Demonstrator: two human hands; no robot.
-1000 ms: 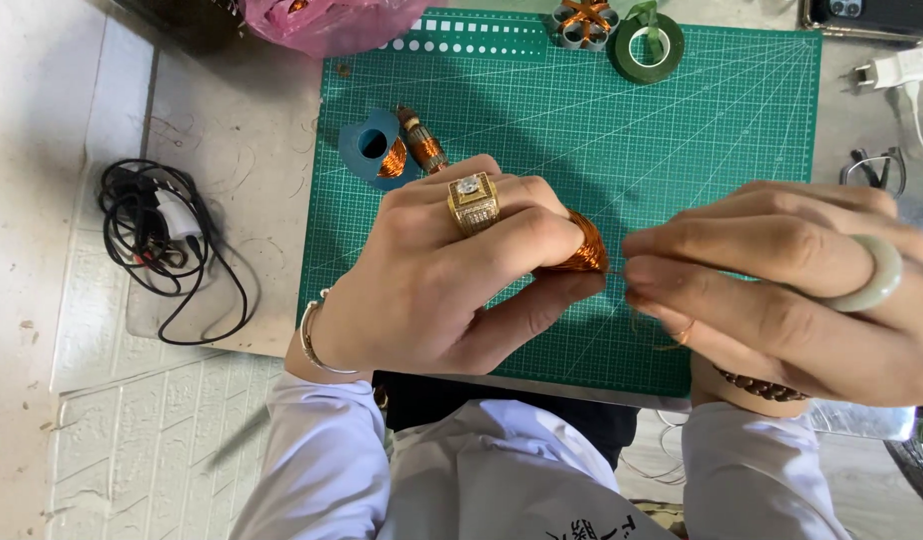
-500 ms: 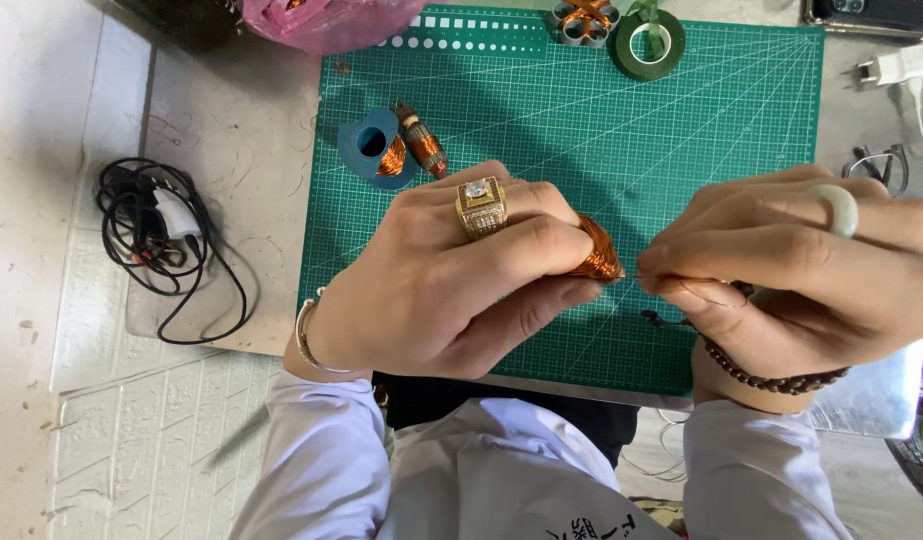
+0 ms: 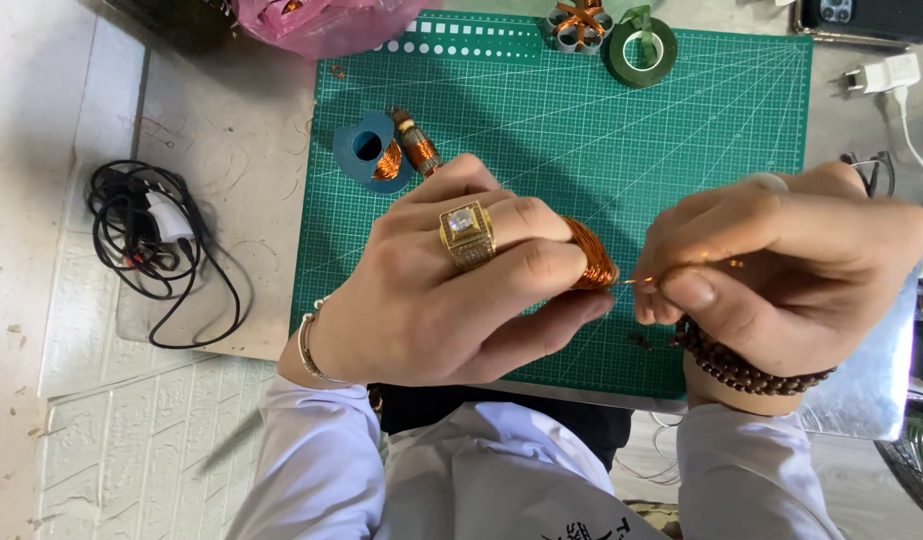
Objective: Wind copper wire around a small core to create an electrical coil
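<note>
copper wire coil sits clenched in the left hand, above the near edge of the green cutting mat. the right hand, just right of the coil, pinches its loose wire end. pulling too hard could likely snap the thin wire or loosen the windings.

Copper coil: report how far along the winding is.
Done: the copper coil in the left hand already looks thickly wound. In hand: the right hand pinches a copper wire strand at its end. Left: that loose strand remains unwound.
</note>
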